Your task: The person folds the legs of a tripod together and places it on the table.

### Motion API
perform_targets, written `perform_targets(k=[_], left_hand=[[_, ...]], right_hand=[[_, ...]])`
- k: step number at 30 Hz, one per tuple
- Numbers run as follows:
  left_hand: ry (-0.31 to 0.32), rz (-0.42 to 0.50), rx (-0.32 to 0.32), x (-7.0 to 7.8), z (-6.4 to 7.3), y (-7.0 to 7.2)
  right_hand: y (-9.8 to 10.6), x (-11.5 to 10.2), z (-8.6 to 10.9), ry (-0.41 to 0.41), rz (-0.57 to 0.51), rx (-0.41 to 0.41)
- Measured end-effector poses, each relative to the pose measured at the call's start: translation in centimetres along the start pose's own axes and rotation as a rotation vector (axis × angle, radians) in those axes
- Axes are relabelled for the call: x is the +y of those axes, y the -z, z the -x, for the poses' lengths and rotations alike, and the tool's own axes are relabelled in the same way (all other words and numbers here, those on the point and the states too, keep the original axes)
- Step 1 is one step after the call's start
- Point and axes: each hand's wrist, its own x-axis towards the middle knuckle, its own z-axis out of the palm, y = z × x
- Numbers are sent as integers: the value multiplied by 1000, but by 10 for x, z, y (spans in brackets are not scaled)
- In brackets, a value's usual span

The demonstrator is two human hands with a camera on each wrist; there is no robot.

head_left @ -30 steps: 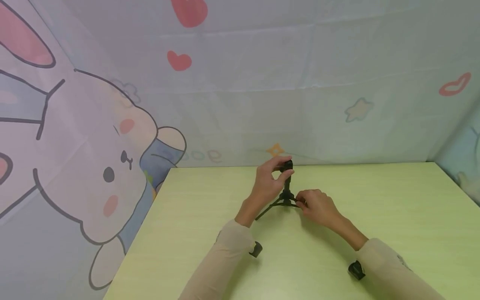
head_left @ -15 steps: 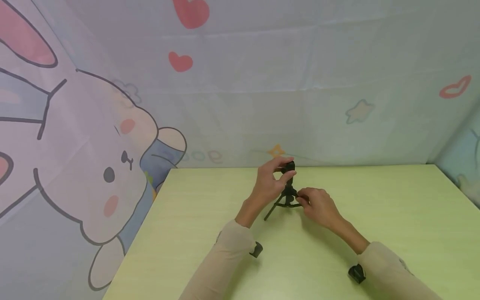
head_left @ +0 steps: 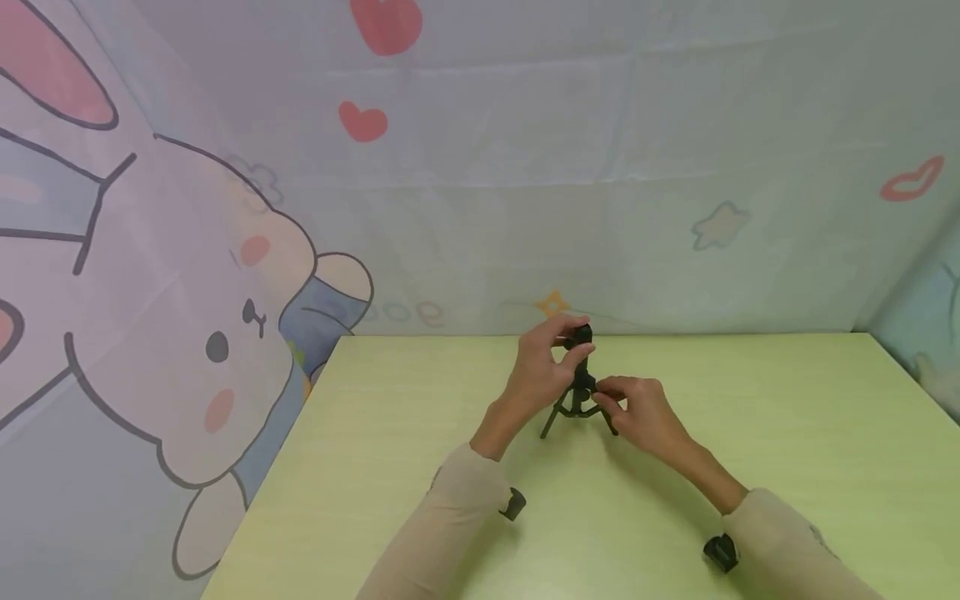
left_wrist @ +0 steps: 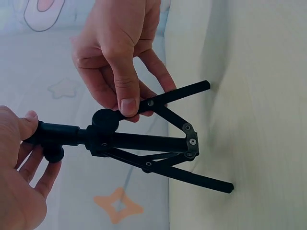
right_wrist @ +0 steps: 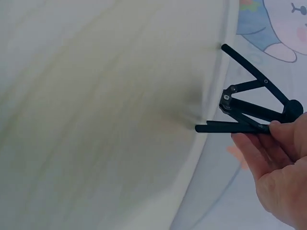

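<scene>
A small black tripod [head_left: 581, 400] stands upright near the back of the table, its legs partly spread. My left hand [head_left: 538, 367] grips the top of its post between thumb and fingers. My right hand [head_left: 643, 410] pinches one leg near its upper end, just below the round knob [left_wrist: 105, 121] that shows in the left wrist view. Short hinged struts [left_wrist: 173, 118] join the legs to the foot of the centre post [left_wrist: 148, 142]. From the right wrist side, one leg [right_wrist: 244, 62] angles away from the post, while my thumb and fingers cover part of the pinched one.
The pale yellow-green table [head_left: 360, 433] reaches back to a cloth backdrop [head_left: 510, 217] printed with hearts and stars. A large cartoon rabbit [head_left: 172, 350] covers the cloth on the left. Black wrist devices [head_left: 513, 504] sit under both sleeves.
The tripod's legs have drawn inward from a wide, flat spread to a narrower, steeper stance. My right hand has shifted slightly with its leg; my left hand keeps hold of the top.
</scene>
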Motion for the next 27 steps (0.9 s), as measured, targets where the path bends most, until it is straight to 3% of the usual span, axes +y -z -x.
perform_targets(k=[6,15,21,27], left_hand=[[5,-8,0,3,-1,1],[21,-37,-7,4,-3,1],[13,-76,0,6,-4,-1],[25,-94,5,8,-3,0]], right_hand=[[3,-2,-1,-15,21,-76],[1,0,0,-24,-25,9],[-1,6,1,-81,-148,22],[-4,12,2,-88,-281,11]])
